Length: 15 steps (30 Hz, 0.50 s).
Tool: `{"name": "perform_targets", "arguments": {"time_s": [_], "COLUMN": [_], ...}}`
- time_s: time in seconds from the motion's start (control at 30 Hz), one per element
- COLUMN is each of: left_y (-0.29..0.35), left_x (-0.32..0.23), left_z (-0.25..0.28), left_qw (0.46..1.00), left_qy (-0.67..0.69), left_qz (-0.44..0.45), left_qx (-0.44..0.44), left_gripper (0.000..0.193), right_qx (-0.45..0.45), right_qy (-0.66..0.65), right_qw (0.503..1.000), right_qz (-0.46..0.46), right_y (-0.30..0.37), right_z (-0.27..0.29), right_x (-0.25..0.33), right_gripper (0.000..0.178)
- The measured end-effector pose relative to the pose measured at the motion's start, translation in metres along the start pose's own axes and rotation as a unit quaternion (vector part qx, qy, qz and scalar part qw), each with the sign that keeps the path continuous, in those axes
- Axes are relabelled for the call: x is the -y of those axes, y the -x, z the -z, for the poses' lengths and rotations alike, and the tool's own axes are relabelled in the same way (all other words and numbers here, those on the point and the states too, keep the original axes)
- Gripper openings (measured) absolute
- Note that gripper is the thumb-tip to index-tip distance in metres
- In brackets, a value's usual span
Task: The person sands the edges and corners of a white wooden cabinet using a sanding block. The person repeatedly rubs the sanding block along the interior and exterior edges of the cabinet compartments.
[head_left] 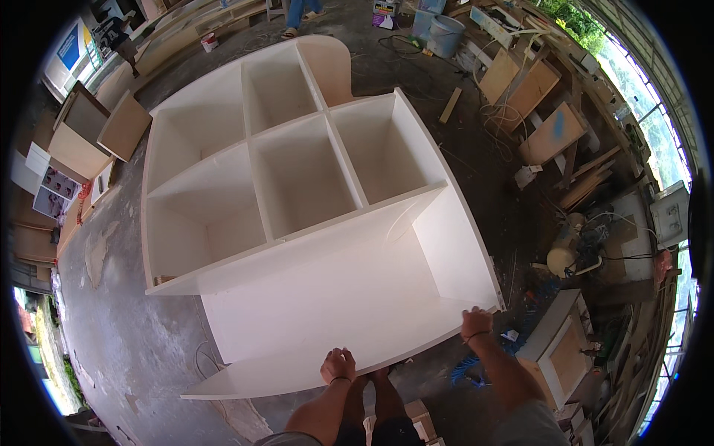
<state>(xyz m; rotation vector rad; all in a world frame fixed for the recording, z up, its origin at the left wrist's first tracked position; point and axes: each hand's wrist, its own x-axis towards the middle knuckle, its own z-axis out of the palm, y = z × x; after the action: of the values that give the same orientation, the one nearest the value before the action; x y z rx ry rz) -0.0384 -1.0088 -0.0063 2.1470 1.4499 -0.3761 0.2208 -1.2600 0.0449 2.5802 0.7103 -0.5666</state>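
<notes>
A large white shelving unit (pixel 349 215) lies on its back on the floor, with several open compartments facing up. Its near side is a long white board (pixel 416 343) that runs from the lower left to the right corner. My left hand (pixel 338 366) is closed over the top edge of this board, near its middle. Close to the right corner, my right hand (pixel 477 324) is curled round the same edge. A dark band is on my right wrist. The undersides of both hands' grips are hidden.
Wood offcuts and boards (pixel 539 82) pile up along the right, near an air compressor (pixel 563 256) and a blue coiled hose (pixel 467 369). A wooden box (pixel 558 346) sits at my right. Buckets (pixel 445 37) stand far right. People are in the background.
</notes>
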Motion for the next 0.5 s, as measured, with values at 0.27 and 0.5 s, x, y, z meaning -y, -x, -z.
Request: {"name": "perform_targets", "arguments": {"time_s": [0.27,0.5], "left_y": [-0.004,-0.004], "left_x": [-0.008,-0.012], "left_z": [0.011,0.001], "left_qw": [1.000,1.000], "left_qy": [-0.007,0.003], "left_qz": [0.006,-0.010], "left_qx": [0.017,0.006], "left_gripper": [0.027,0.026], "right_qx": [-0.089,-0.002], "right_qy": [-0.129,-0.169], "right_qw": [0.983,0.982], "right_qz": [0.100,0.082], "right_y": [0.050,0.031], "right_z": [-0.012,0.018], "right_x": [0.095,0.080], "right_gripper": [0.015,0.023]}}
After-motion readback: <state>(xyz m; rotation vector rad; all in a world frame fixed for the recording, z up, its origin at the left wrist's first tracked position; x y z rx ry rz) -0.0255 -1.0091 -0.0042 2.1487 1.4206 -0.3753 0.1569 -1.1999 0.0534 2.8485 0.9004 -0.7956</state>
